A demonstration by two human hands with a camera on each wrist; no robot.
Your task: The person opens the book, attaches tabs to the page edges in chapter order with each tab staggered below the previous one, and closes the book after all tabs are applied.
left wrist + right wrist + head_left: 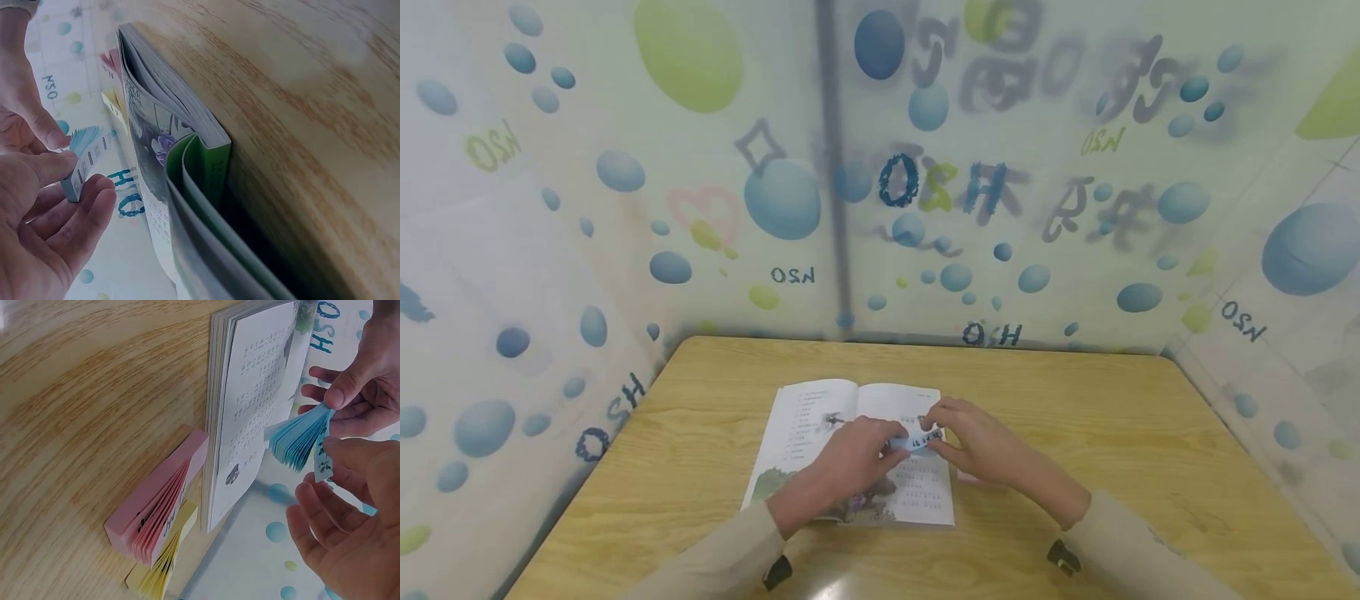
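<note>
On the counter [1112,417] lay an open book [801,421]; over it my left hand [854,454] pinched a blue paper pad [294,440], my right hand [976,437] its front leaf [322,465]: leafing, I judged, needing gentle release next.

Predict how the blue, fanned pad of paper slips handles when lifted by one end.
The blue, fanned pad of paper slips is probably floppy at its loose end, where sheets splay apart. The end pinched by the left hand is likely stiffer, since the sheets converge there. Probably light: it looks like just thin paper.
</note>
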